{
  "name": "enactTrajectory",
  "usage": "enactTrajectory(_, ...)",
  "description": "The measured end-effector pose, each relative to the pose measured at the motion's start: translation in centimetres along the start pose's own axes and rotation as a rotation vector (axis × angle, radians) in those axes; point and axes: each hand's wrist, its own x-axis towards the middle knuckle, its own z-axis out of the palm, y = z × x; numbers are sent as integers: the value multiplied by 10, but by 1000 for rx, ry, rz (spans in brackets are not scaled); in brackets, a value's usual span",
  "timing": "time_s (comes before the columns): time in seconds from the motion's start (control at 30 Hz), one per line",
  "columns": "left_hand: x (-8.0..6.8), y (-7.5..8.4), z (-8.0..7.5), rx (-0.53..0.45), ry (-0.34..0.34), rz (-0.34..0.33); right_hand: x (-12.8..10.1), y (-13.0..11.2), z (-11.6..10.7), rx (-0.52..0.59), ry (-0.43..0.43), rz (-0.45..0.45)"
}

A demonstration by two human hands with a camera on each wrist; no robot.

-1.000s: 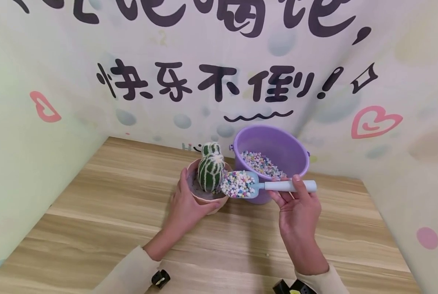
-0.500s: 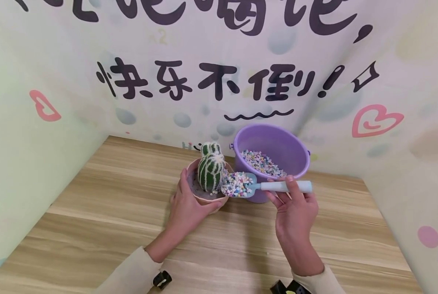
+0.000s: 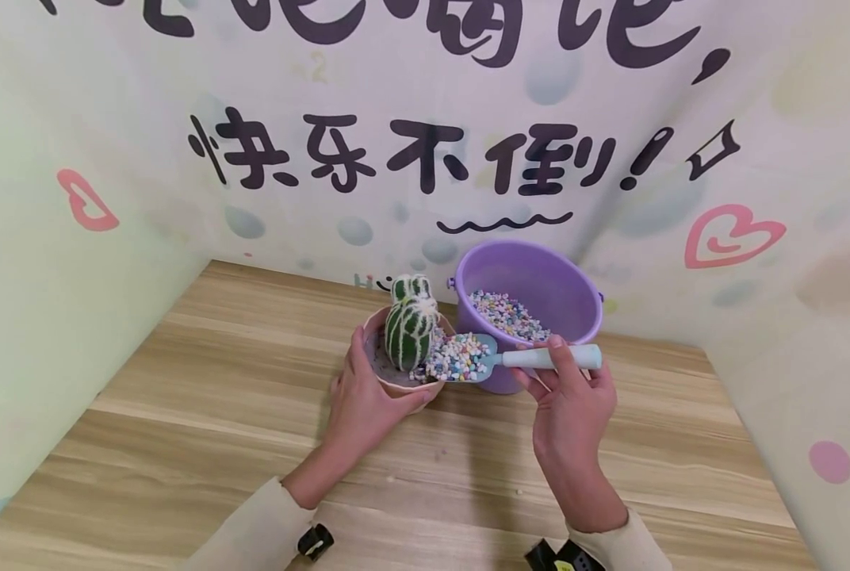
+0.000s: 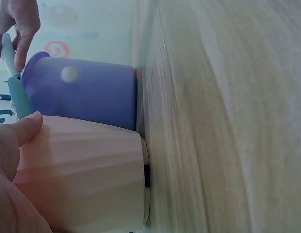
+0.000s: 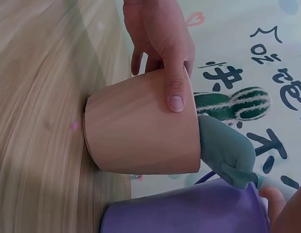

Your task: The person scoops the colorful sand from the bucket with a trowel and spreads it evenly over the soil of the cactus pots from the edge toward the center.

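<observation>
Pebbles [image 3: 434, 367], more than before, are spilled at four o'clock inside the cactus pot [image 5: 141, 131], gripped on the counter [image 3: 204, 412] by the left hand [image 3: 361, 408]; the scoop [image 3: 514, 359] is pinched by the right hand [image 3: 571, 408].

I see a pale back wall [image 3: 296, 214] bearing bold black Chinese characters [image 3: 425, 155], a wavy line [image 3: 505, 224] and grey-blue spots [image 3: 354, 231]. The left wall [image 3: 32, 317] looks faintly green. Below, a soft shadow [image 3: 492, 460] streaks the wood-grained tabletop [image 3: 204, 396].
</observation>
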Motion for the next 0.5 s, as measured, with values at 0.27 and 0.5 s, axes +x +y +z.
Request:
enactTrajectory(0.27,0,-1,2,7,7,11,-2,-2,1,-32,-13,-28)
enactTrajectory(0.5,1,-3,3,19,19,26,-1,-2,1,-45,-5,-54)
